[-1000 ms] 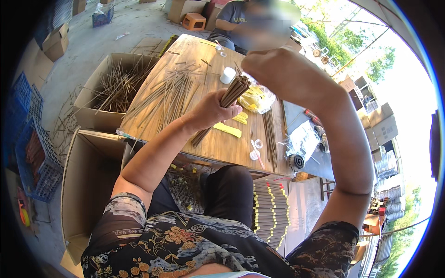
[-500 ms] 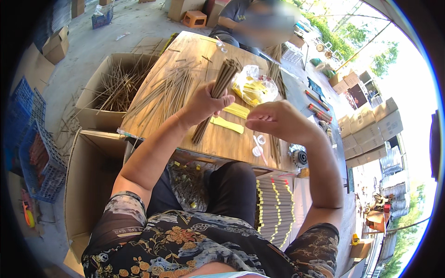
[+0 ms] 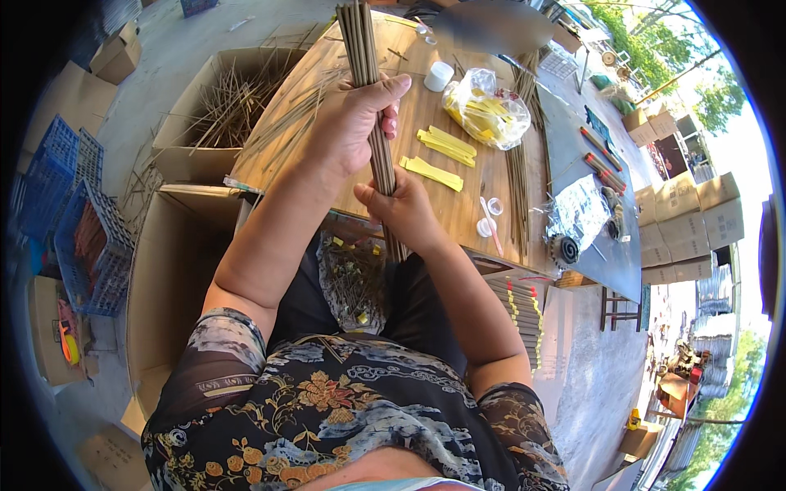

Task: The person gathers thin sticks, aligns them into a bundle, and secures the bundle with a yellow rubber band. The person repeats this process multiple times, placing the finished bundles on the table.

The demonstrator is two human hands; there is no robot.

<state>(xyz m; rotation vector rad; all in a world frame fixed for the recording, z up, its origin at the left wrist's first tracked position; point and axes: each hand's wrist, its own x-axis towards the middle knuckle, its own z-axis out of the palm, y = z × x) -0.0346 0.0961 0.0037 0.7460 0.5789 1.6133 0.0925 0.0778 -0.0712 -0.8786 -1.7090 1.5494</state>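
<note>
A bundle of thin brown sticks (image 3: 358,45) stands nearly upright in front of me, over the near edge of the wooden table. My left hand (image 3: 354,123) is wrapped round its middle. Lower down, my right hand (image 3: 403,211) closes round the same bundle, thumb across the front. The bundle's lower end shows below my right hand, above my lap. Just right of my hands, two small stacks of yellow paper strips (image 3: 434,173) lie on the table. Beyond them sits a clear plastic bag (image 3: 487,110) with more yellow strips inside.
Loose sticks lie on the table's left side (image 3: 282,123). An open carton of sticks (image 3: 176,147) stands left, near blue crates (image 3: 94,254). A white cup (image 3: 439,76) and small clear lids (image 3: 494,206) are on the tabletop. Stacked cartons (image 3: 688,217) stand at right.
My right hand has come in from the right and gripped the bundle's lower part. The bundle has been raised and turned more upright. The view has shifted, and a white cup now shows.
</note>
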